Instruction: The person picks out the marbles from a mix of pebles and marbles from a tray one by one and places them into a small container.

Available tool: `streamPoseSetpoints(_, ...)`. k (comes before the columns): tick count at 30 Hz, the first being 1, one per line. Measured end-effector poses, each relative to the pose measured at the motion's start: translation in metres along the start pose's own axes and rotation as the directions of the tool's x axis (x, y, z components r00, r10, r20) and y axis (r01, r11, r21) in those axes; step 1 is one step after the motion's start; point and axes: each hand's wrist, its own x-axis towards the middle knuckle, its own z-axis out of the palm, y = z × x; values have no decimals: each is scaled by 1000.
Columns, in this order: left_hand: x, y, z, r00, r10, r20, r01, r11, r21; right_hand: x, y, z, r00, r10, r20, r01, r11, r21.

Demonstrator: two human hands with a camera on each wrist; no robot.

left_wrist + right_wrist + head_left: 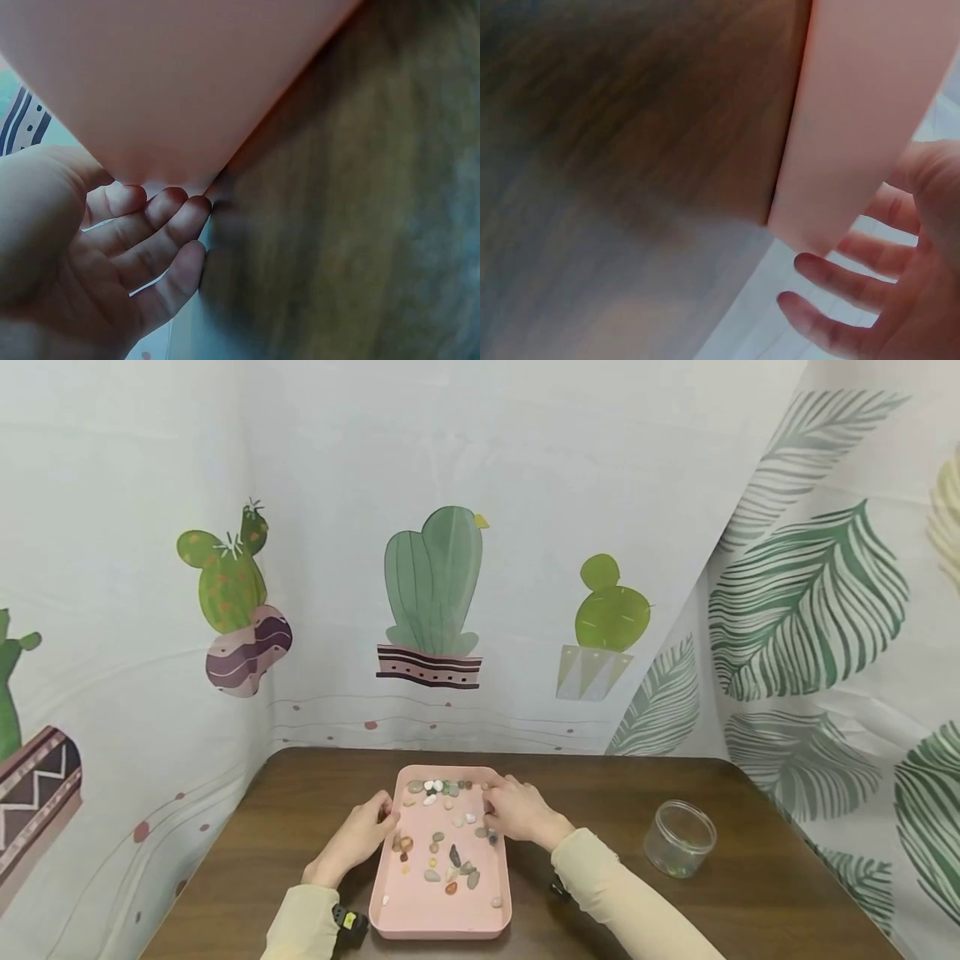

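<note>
A shallow pink tray (420, 914) lies lengthwise on the table, with many small pebbles (432, 876) scattered over its floor. My left hand (356, 835) grips the tray's left side, thumb at the rim. In the left wrist view the fingertips of that hand (90, 255) touch the outer wall of the tray (172, 75). On the opposite side, my right hand (521, 810) holds the right rim towards the far end. The right wrist view shows its thumb passing over the rim of the tray (855, 112), with the fingers bent along the outside.
To the right stands a clear round jar (679, 839) with a few greenish pieces at its bottom. The dark wooden table (600, 785) reaches to a white curtain (322, 610) printed with cacti and leaves. A row of stones (438, 786) lies along the tray's far end.
</note>
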Motion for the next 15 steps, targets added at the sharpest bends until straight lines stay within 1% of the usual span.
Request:
streamPoseSetpoints(5, 0, -2, 3, 1000, -1, -3, 1, 1000, 14, -6, 6, -10, 996, -75, -53, 76, 997, 13)
streamPoseSetpoints(11, -2, 1, 0, 1000, -1, -6, 1, 1000, 16, -15, 12, -22, 987, -155, -43, 157, 987, 38)
streamPoseSetpoints(15, -3, 1, 1, 1000, 7, -3, -7, 1000, 10, -27, 19, -26, 980, -183, -77, 188, 980, 60)
